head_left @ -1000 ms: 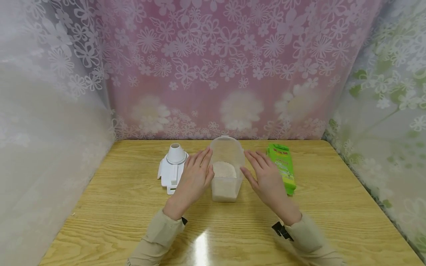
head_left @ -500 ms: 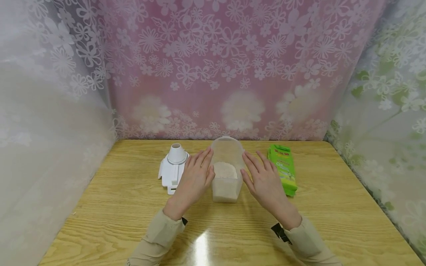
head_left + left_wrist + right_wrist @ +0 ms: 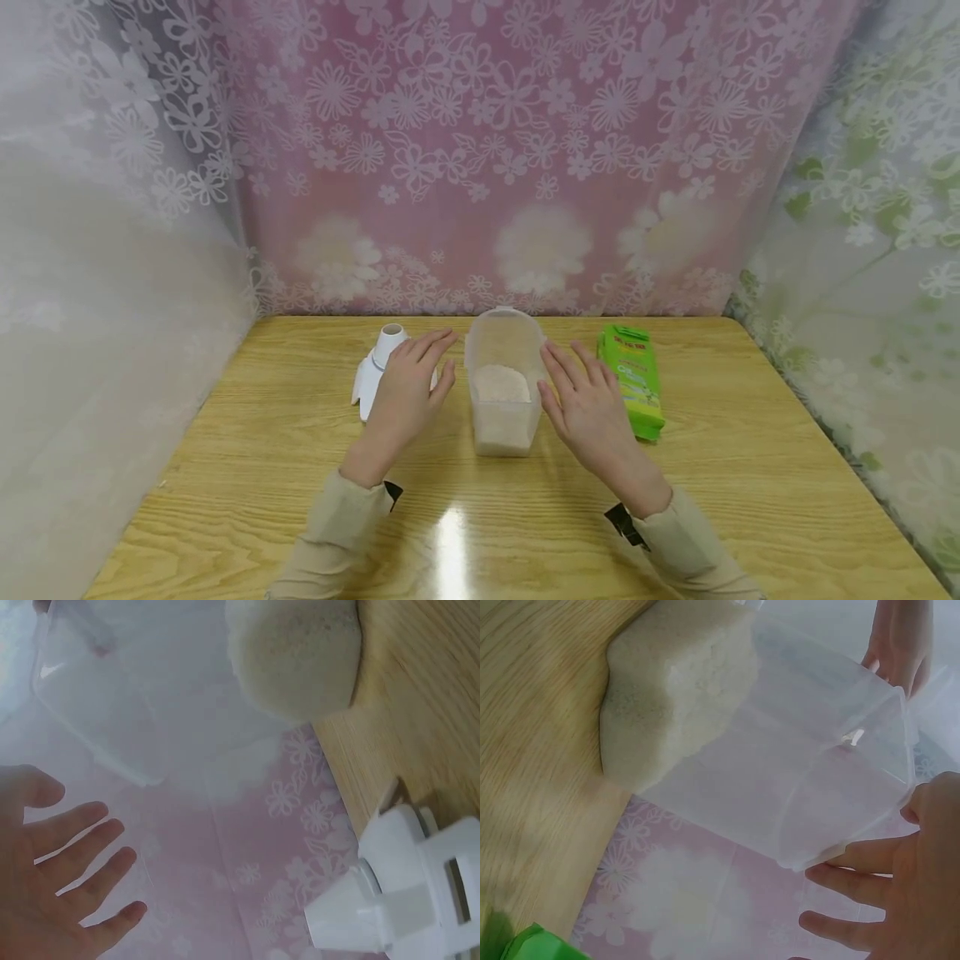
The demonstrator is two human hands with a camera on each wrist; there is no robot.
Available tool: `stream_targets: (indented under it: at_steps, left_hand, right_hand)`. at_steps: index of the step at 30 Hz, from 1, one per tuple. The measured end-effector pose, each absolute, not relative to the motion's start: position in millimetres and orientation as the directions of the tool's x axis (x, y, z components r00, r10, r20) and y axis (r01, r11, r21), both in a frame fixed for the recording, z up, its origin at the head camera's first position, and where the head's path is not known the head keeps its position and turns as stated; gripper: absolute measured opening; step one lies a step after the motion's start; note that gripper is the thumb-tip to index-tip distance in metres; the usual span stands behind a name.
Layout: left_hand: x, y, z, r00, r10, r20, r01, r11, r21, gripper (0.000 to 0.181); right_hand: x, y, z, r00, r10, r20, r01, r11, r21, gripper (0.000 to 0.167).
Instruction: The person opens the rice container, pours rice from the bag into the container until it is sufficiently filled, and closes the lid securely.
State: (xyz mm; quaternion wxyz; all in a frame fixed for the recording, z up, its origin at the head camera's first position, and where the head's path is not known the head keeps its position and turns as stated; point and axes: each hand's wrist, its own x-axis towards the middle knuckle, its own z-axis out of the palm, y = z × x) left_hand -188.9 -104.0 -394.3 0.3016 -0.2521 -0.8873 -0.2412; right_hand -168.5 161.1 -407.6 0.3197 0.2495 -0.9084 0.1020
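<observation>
An open, see-through plastic container (image 3: 507,340) stands upright mid-table, partly filled with pale, fine-grained stuff (image 3: 502,383). My left hand (image 3: 405,392) is held apart from its left side, fingers spread and gently bent around nothing. In the left wrist view a gap shows between that hand (image 3: 56,877) and the container wall (image 3: 150,675). On the other side, my right hand (image 3: 592,408) touches the container's rim with its fingertips, the fingers nearly straight. The right wrist view shows this contact at the rim (image 3: 911,750).
Behind my left hand lies a white plastic lid-like part with a cone-shaped spout (image 3: 391,340), partly covered by the hand. A green packet (image 3: 633,383) lies beyond my right hand. The wooden table (image 3: 225,500) ends at a flowered pink curtain (image 3: 480,167).
My left hand has let go of the container's side and moved left, now covering more of the white part. The right hand stays at the rim.
</observation>
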Motion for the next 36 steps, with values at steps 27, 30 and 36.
stream_targets:
  at_steps: [27,30,36]
  left_hand:
    - [-211,-151,-453,-0.959,0.053,0.28,0.084,0.992,0.098,0.046]
    - [-213,-149,-456,-0.958,0.02,0.285,0.056,0.991,0.119,0.041]
    - [-215,-148,-463,-0.925,-0.007,0.38,0.052,0.988,0.145,0.036]
  right_hand:
    - [-164,162,-405,-0.718,-0.386,0.58,-0.505,0.862,-0.051,0.057]
    - [-164,162,-405,-0.712,-0.389,0.585,-0.508,0.86,-0.045,0.057]
    - [-164,163,-405,-0.71,-0.392,0.584,-0.511,0.859,-0.044,0.055]
